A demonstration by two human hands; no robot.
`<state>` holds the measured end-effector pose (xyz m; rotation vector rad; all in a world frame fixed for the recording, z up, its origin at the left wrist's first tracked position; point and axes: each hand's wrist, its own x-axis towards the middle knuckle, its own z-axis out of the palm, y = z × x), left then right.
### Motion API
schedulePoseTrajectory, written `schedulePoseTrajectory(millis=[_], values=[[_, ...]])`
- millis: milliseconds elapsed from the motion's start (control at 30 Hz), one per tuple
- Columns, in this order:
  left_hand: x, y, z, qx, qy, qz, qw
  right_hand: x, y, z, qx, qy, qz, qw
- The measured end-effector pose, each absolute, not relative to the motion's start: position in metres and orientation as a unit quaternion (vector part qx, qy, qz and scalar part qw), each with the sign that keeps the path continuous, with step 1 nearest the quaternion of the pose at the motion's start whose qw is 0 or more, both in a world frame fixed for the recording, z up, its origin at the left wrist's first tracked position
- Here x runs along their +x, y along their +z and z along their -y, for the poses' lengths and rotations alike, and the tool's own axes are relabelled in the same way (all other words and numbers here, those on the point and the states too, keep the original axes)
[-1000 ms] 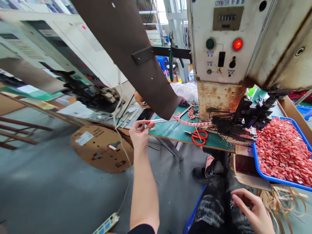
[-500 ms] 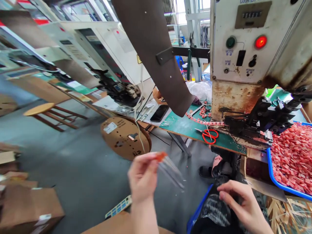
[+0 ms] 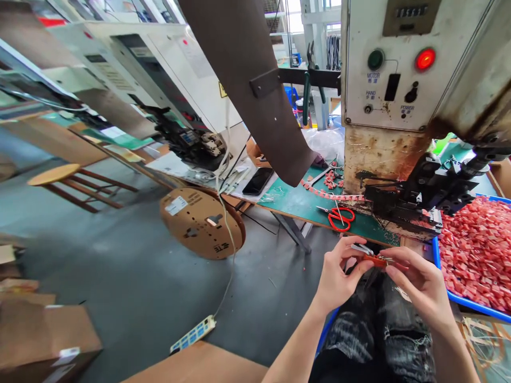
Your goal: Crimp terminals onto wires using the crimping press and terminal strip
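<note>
Scissors point(image 3: 340, 217) lie on the tabletop point(image 3: 295, 205), left of the machine point(image 3: 403, 106); a phone point(image 3: 258, 181) lies further left. The tray point(image 3: 475, 250) sits right of the machine. A reel point(image 3: 202, 223) leans on the floor point(image 3: 120, 266), a power strip point(image 3: 192, 334) before it

The machine housing point(image 3: 403, 80) is painted metal, off-white and dull, with rough brown rust along its lower edge; the black tooling block point(image 3: 415, 199) beneath looks like matt, greasy steel. The scissors point(image 3: 339, 217) have glossy red plastic handles and bright metal blades. The bench top point(image 3: 297, 202) is a matt green mat, scuffed pale in places. The tray point(image 3: 463, 299) is smooth blue plastic, heaped with shiny red plastic pieces point(image 3: 475, 250). The reel point(image 3: 202, 223) is dull brown cardboard, the floor smooth grey, faintly sheened. The stool point(image 3: 59, 175) is bare wood.
</note>
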<state>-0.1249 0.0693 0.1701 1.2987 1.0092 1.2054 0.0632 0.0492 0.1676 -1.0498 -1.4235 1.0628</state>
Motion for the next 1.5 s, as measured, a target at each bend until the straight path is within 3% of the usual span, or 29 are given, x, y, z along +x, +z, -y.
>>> schedulePoseTrajectory(millis=[167, 333, 500, 633, 833, 1000, 1067, 1133, 1300, 1500], values=[[-0.121, 0.165, -0.07, 0.548, 0.516, -0.426, 0.502, 0.068, 0.162, -0.049, -0.444, 0.453, 0.581, 0.51], [-0.121, 0.161, -0.067, 0.606, 0.499, -0.416, 0.458, 0.061, 0.171, -0.058, -0.473, 0.319, 0.671, 0.474], [-0.124, 0.15, -0.065, 0.69, 0.475, -0.427, 0.34, 0.058, 0.173, -0.057, -0.468, 0.247, 0.703, 0.475], [-0.127, 0.143, -0.064, 0.711, 0.461, -0.437, 0.302, 0.049, 0.17, -0.052, -0.458, 0.248, 0.643, 0.562], [-0.123, 0.141, -0.06, 0.685, 0.455, -0.413, 0.39, 0.018, 0.166, -0.052, -0.394, 0.349, 0.514, 0.677], [-0.122, 0.136, -0.058, 0.652, 0.446, -0.414, 0.451, 0.021, 0.196, -0.059, -0.347, 0.263, 0.393, 0.81], [-0.135, 0.135, -0.065, 0.583, 0.488, -0.453, 0.465, 0.033, 0.207, -0.059, -0.361, 0.23, 0.366, 0.826], [-0.159, 0.135, -0.081, 0.487, 0.554, -0.504, 0.449, 0.046, 0.209, -0.057, -0.399, 0.278, 0.368, 0.792], [-0.233, 0.136, -0.147, 0.317, 0.706, -0.549, 0.316, 0.063, 0.18, -0.048, -0.468, 0.511, 0.37, 0.619], [-0.273, 0.133, -0.231, 0.263, 0.719, -0.601, 0.228, 0.057, 0.156, -0.047, -0.468, 0.614, 0.358, 0.525]])
